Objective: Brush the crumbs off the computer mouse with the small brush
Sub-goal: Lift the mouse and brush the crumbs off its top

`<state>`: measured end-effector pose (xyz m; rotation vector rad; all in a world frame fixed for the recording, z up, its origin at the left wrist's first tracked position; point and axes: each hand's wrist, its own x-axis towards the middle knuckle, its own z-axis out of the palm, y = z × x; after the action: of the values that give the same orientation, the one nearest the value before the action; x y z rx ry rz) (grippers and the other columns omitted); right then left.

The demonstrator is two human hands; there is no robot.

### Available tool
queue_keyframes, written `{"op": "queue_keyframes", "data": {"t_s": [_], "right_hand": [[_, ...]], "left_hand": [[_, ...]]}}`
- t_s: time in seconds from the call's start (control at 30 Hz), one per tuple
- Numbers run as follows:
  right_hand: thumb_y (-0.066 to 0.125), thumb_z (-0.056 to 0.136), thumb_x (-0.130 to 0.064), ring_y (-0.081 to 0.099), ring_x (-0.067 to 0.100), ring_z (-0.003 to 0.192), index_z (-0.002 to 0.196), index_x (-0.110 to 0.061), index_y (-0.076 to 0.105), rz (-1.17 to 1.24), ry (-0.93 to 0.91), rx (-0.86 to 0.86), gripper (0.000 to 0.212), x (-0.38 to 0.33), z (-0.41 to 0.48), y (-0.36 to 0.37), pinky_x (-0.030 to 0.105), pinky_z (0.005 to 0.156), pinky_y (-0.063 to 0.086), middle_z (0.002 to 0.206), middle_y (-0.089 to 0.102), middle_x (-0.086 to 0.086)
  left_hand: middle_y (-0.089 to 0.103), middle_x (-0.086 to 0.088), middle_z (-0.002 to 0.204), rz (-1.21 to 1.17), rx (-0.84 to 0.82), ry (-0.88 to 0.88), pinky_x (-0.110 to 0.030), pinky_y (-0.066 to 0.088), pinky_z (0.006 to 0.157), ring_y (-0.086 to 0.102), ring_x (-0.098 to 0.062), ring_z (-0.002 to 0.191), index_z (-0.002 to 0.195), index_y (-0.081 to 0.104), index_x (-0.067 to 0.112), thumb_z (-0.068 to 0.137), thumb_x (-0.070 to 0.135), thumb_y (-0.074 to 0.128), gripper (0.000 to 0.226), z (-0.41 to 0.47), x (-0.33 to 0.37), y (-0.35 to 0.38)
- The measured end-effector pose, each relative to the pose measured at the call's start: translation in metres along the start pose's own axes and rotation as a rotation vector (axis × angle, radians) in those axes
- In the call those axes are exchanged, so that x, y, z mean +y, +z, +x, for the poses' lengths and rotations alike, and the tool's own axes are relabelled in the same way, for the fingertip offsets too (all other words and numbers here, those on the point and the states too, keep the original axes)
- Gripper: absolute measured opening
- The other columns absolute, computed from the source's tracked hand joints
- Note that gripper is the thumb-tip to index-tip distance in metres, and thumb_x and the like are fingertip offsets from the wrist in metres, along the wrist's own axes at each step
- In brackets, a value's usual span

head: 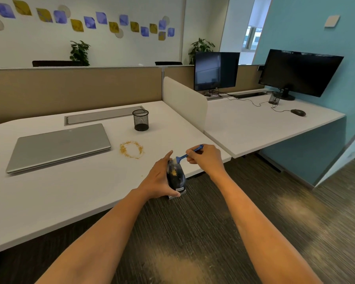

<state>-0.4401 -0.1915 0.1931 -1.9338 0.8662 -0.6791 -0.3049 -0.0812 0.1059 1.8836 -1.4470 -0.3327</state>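
My left hand (159, 179) grips a black computer mouse (175, 177), held off the front edge of the white desk (70, 193), with yellow crumbs scattered on its top. My right hand (205, 158) pinches the handle of a small blue brush (188, 155). The brush head rests at the far end of the mouse. A ring of yellow crumbs (131, 149) lies on the desk beyond the hands.
A shut silver laptop (58, 146) lies at the left and a black mesh pen cup (141, 120) stands behind the crumbs. A white divider (184, 103) separates a second desk with two monitors (299, 71) and another mouse (298, 112). Carpet lies below.
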Motion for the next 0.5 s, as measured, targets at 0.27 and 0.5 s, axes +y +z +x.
{"op": "queue_keyframes", "data": {"t_s": [0.27, 0.5], "right_hand": [[0.064, 0.085, -0.018, 0.069, 0.019, 0.075, 0.088, -0.006, 0.069, 0.01, 0.085, -0.004, 0.013, 0.011, 0.005, -0.007, 0.031, 0.084, 0.056, 0.087, 0.073, 0.017], [0.064, 0.083, -0.016, 0.07, 0.02, 0.072, 0.078, -0.01, 0.068, 0.076, 0.064, 0.036, 0.009, 0.001, 0.009, 0.006, 0.034, 0.083, 0.057, 0.084, 0.074, 0.017]], "left_hand": [[0.031, -0.003, 0.142, -0.007, 0.014, 0.021, -0.028, 0.027, 0.104, 0.031, -0.018, 0.129, 0.144, -0.001, 0.033, 0.049, 0.043, 0.086, 0.13, -0.002, 0.002, -0.006], [0.023, 0.0, 0.149, 0.005, -0.013, 0.016, -0.025, 0.021, 0.104, 0.025, -0.016, 0.134, 0.144, -0.004, 0.034, 0.048, 0.043, 0.087, 0.132, -0.002, 0.005, 0.003]]}}
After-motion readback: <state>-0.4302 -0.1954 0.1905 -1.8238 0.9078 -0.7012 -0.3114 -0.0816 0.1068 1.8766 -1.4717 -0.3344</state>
